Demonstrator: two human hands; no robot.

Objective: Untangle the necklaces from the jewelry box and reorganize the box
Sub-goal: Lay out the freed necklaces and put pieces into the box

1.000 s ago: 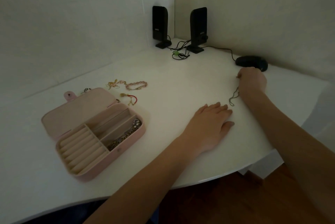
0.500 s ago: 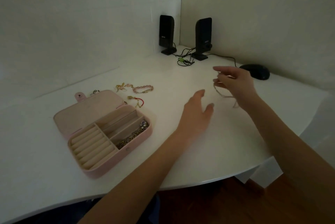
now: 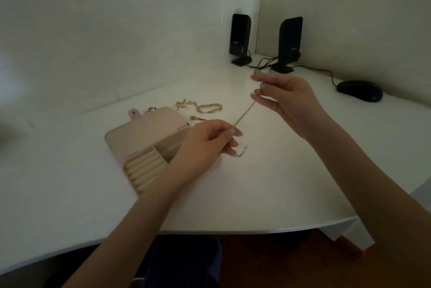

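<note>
Off to the left of my left hand sits the open jewelry box (image 3: 149,148) on the table (image 3: 268,194), lid laid flat, its ring rolls showing; my wrist covers the compartments on its near right side. Beyond my left hand lie the bracelets (image 3: 203,108), set aside so they stay apart from the chain I am working.

My left hand (image 3: 205,145) hovers above the table, thumb and forefinger pinching the lower end of the necklace (image 3: 243,115); a short tail with what looks like the clasp hangs below my curled fingers, though it is too small to be sure. My right hand (image 3: 289,103), raised higher and farther away, pinches the other end between its fingertips.

I hold it taut between my hands so any knot shows. Its long axis runs diagonally, low near the left hand, rising up and away toward the right.
</note>
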